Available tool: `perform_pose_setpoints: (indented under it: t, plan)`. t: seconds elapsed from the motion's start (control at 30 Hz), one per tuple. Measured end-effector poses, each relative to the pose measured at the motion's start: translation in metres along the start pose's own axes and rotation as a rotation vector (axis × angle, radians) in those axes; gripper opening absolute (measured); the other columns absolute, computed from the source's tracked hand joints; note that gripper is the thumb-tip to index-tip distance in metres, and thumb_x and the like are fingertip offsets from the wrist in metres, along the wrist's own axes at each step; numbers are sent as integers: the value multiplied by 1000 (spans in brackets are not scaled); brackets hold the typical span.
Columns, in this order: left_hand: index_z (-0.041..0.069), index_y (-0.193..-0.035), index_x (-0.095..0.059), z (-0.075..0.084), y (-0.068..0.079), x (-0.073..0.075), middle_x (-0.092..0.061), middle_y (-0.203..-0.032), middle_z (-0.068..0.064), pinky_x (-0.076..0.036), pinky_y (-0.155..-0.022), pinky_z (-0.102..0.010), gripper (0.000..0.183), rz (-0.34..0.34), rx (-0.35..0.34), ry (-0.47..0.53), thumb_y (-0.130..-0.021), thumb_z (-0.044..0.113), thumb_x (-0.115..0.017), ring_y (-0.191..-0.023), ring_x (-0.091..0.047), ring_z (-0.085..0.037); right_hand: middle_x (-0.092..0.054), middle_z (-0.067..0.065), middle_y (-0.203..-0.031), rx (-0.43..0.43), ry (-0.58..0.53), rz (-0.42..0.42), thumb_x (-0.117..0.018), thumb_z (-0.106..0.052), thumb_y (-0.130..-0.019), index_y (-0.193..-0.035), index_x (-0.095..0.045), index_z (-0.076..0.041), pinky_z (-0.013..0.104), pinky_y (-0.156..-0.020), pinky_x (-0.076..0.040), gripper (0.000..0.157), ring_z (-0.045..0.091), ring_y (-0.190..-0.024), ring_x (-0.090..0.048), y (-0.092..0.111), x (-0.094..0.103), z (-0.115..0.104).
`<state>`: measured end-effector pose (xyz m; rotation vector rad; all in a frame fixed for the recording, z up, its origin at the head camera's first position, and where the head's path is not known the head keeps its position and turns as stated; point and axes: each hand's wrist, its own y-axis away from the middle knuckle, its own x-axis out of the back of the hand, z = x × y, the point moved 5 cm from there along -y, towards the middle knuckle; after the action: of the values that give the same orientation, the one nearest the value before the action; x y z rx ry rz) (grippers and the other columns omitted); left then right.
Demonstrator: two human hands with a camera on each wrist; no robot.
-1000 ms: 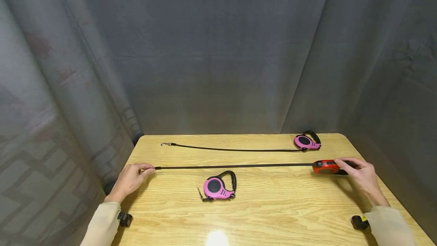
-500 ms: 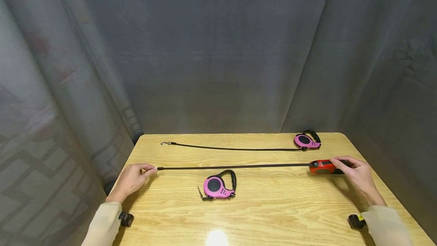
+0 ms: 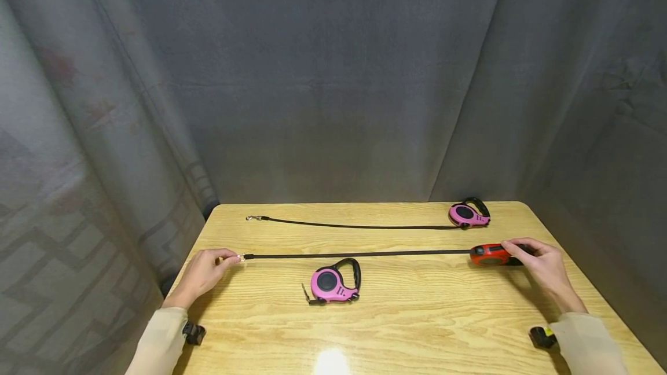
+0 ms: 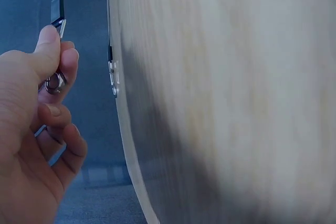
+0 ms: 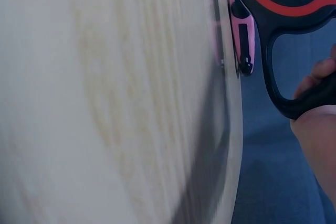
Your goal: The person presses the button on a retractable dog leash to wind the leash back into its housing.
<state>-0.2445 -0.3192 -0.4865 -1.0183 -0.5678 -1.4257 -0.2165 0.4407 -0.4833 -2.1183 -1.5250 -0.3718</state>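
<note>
A bench (image 3: 417, 323) with a yellowish wood-grain top and rounded far corners stands close against a dark grey back curtain (image 3: 312, 85), whose surface is crossed by a slanting fold line (image 3: 471, 80) right of centre. The left curtain (image 3: 68, 178) hangs in soft folds, paler, with a faint brick pattern low down and dull reddish patches, while the creased right curtain (image 3: 609, 114) is darker. A white glare spot (image 3: 332, 361) shines on the wood at the bottom of the head view.
</note>
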Motion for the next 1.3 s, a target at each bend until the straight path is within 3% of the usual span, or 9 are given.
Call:
perform_pose_setpoints:
  t: [0.17,0.37,0.47,0.67,1.3]
  plan:
    - [12,-108,-84,2,-1,-1,-83,-101,-4,-46,-64,-25,15,0,-31,-2,-103,19,-72,-68,-56,-4,-63,-43,-90,1,22,2,-79,-32,-98,-105,-82,-12,8,-78,-40,21,-17,-89,-55,-1,-3,-2]
    - [13,-110,-84,6,-1,-2,-83,-106,-5,-55,-74,-34,15,9,-54,-37,-104,14,-70,-89,-75,-18,-64,-42,-90,13,13,1,-80,-31,-98,-106,-82,-10,8,-77,-42,23,-16,-89,-57,-3,-7,-6]
    - [15,-110,-84,6,-2,-2,-83,-104,-3,-52,-70,-30,16,-4,-35,-23,-105,17,-70,-80,-69,-13,-65,-41,-90,24,2,-1,-79,-29,-98,-106,-82,-12,7,-78,-42,19,-15,-88,-58,-3,-8,-7]
    - [18,-107,-85,6,-2,-3,-79,-87,3,-36,-54,-25,16,-23,15,6,-103,27,-73,-55,-42,-5,-66,-40,-91,36,-4,-19,-79,-25,-98,-107,-81,-8,7,-78,-42,19,-15,-89,-58,-4,-13,-8]
    - [22,-96,-86,12,0,-6,-78,-86,6,-40,-58,-25,16,-21,50,16,-96,37,-81,-60,-48,-7,-65,-39,-94,47,12,-53,-78,-22,-100,-111,-78,2,7,-79,-44,27,-16,-90,-59,1,-24,-6]
